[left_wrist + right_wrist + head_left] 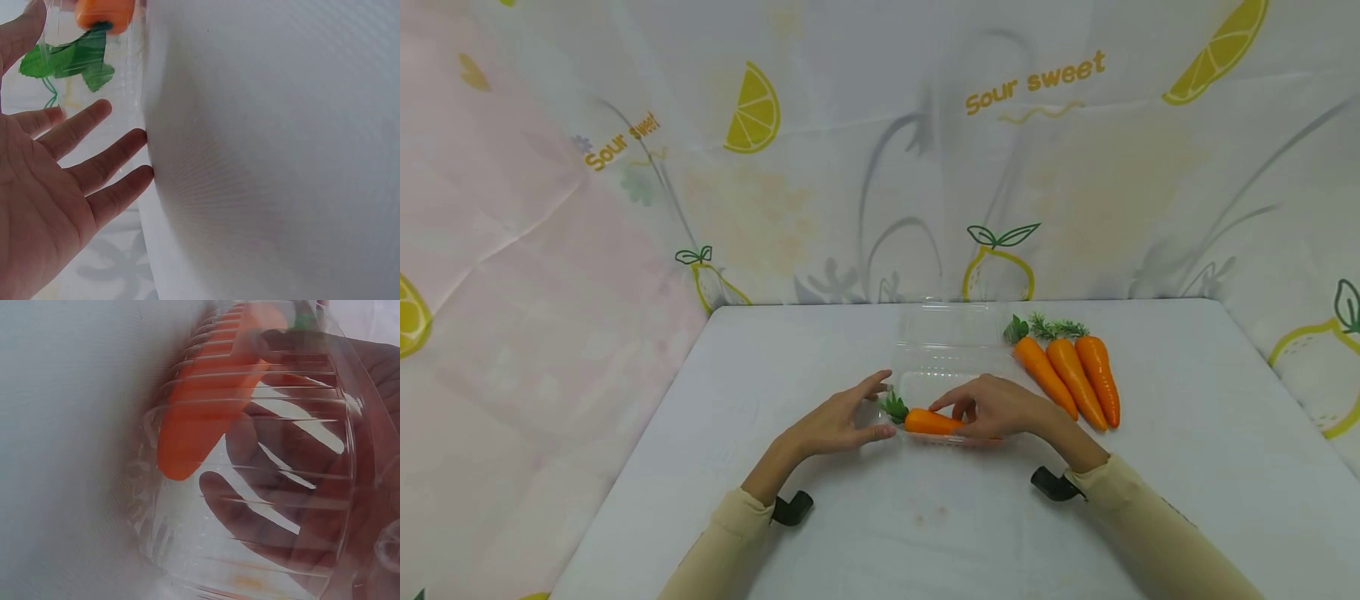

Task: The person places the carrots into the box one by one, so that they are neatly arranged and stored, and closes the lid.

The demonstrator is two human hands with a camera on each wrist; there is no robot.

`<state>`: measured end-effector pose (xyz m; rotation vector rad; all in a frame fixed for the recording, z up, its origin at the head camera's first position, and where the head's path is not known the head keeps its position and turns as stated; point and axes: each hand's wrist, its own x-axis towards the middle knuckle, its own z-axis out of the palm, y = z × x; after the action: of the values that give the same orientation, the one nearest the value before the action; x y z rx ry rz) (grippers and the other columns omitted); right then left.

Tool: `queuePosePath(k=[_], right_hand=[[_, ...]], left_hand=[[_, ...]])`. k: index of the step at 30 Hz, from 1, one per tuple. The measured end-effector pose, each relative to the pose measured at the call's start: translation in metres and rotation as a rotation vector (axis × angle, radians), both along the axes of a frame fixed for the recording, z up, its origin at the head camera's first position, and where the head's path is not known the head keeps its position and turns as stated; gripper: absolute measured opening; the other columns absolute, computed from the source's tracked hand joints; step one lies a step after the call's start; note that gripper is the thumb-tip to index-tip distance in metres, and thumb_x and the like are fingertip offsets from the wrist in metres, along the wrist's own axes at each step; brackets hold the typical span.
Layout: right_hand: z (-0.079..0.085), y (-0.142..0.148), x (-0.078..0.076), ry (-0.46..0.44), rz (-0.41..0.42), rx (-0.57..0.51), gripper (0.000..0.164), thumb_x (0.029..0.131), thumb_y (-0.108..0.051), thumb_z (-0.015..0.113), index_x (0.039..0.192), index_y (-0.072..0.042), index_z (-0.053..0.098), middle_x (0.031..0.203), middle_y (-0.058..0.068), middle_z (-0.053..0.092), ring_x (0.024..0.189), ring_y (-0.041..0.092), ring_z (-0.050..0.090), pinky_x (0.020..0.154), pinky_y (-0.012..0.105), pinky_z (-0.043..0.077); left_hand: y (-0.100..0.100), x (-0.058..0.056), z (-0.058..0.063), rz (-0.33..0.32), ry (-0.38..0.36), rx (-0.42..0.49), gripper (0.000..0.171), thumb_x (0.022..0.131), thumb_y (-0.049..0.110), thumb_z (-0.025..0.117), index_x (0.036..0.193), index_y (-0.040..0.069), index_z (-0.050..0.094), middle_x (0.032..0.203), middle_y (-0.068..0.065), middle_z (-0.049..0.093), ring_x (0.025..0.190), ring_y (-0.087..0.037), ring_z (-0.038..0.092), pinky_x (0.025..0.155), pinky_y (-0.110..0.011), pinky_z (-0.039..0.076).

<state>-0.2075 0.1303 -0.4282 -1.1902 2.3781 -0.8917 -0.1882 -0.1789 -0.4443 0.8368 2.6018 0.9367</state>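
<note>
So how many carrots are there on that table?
4. One carrot lies in the clear box under the right hand. Three more lie side by side to the box's right. None seem hidden.

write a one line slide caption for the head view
Right hand sets a carrot into a clear container; left hand beside it.

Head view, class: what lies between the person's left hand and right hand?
The green leafy top of the carrot under the right hand, lying in the clear container; the left hand flanks it.

Box [951, 346]: clear glossy ribbed plastic. Carrots [1075, 379]: smooth semi-gloss plastic. Tabletop [925, 517]: matt white. Backdrop [880, 150]: printed creased cloth.
</note>
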Motion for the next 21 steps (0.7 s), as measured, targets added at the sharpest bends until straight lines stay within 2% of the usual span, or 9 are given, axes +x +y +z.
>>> queuePosePath(k=[9, 16, 21], right_hand=[[-0.0015, -0.0010, -0.0009, -0.007, 0.006, 0.032, 0.035, 0.090, -0.016, 0.072, 0.125, -0.016, 0.069, 0.097, -0.010, 0.069, 0.081, 0.007, 0.060, 0.076, 0.027, 0.053], [0.0015, 0.0010, 0.0004, 0.013, -0.014, 0.029, 0.034, 0.091, -0.019, 0.071, 0.124, -0.016, 0.069, 0.109, -0.006, 0.069, 0.090, 0.011, 0.062, 0.080, 0.032, 0.053], [0.0044, 0.0026, 0.0002, 0.032, -0.028, 0.016, 0.033, 0.092, -0.019, 0.069, 0.123, -0.013, 0.069, 0.108, -0.005, 0.070, 0.091, 0.010, 0.062, 0.081, 0.035, 0.054]], left_hand=[[0.0010, -0.0003, 0.0012, -0.010, 0.010, 0.007, 0.089, 0.089, 0.057, 0.065, 0.158, 0.019, 0.023, 0.147, -0.005, 0.048, 0.130, -0.024, 0.049, 0.106, -0.054, 0.037], [0.0016, 0.0001, 0.0010, -0.003, 0.001, -0.011, 0.088, 0.089, 0.056, 0.065, 0.158, 0.020, 0.023, 0.147, -0.004, 0.048, 0.130, -0.024, 0.049, 0.106, -0.055, 0.037], [0.0020, 0.0005, 0.0021, 0.004, -0.006, -0.019, 0.089, 0.089, 0.056, 0.065, 0.158, 0.020, 0.022, 0.147, -0.004, 0.049, 0.131, -0.024, 0.048, 0.106, -0.055, 0.037]])
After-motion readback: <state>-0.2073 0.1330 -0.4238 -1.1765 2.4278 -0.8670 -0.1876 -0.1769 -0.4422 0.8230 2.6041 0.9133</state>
